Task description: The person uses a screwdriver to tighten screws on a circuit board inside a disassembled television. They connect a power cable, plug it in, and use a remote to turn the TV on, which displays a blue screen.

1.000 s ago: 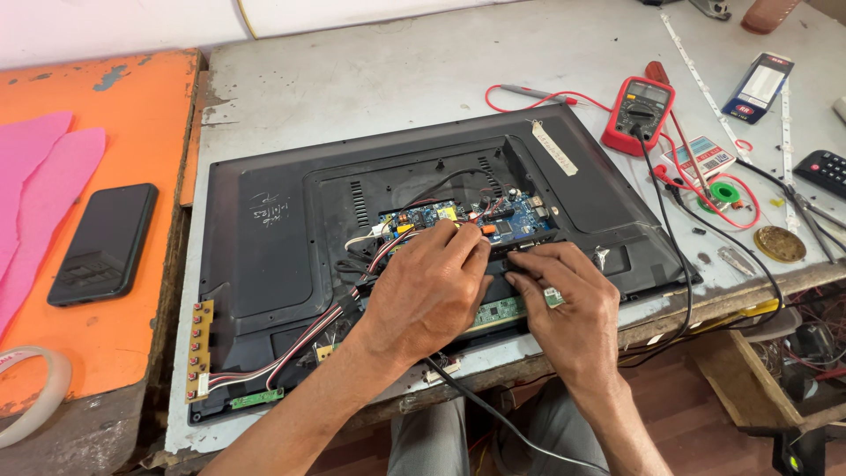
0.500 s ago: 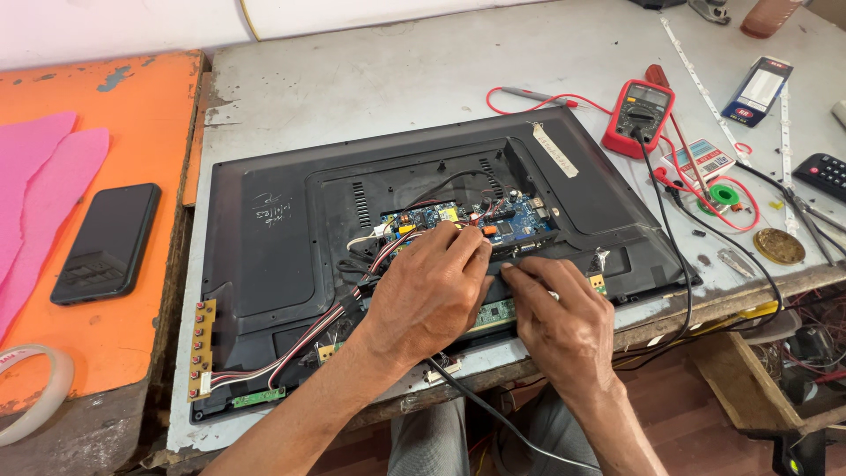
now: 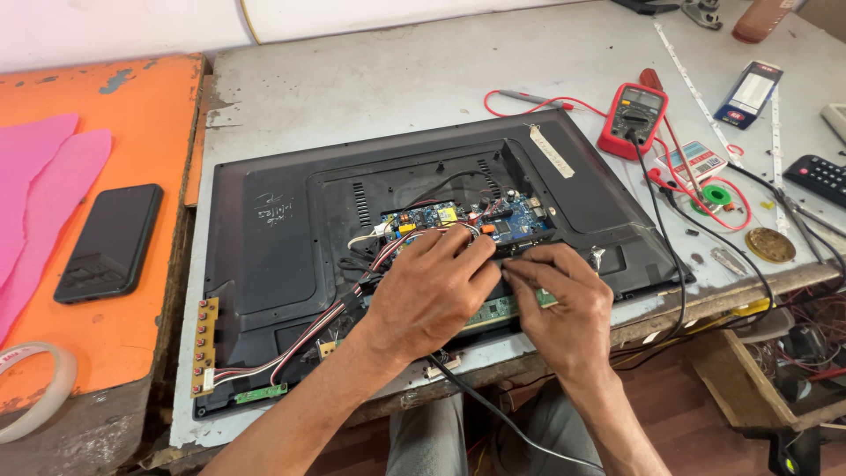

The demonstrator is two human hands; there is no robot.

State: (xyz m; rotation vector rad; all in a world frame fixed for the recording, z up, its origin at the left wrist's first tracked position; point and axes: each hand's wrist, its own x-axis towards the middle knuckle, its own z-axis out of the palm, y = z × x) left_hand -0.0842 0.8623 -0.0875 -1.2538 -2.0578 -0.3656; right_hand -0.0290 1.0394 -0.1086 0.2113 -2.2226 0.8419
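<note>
As the right hand (image 3: 564, 304) shifts slightly right, both hands, fingers curled, pinch at the blue circuit board (image 3: 515, 216) inside the open television back (image 3: 282, 247); the left hand (image 3: 436, 291) stays put.

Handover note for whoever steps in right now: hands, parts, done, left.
Left hand: on the blue circuit board inside the open back of the flat TV, fingertips at the wiring; whether it grips anything cannot be told.
Right hand: beside it at the board's lower edge, fingertips pressed down.
Red multimeter, solder reel and remote lie right of the TV; black phone on the orange table.
Done: back open, board exposed.
Left: board work under way, back not closed.
</note>
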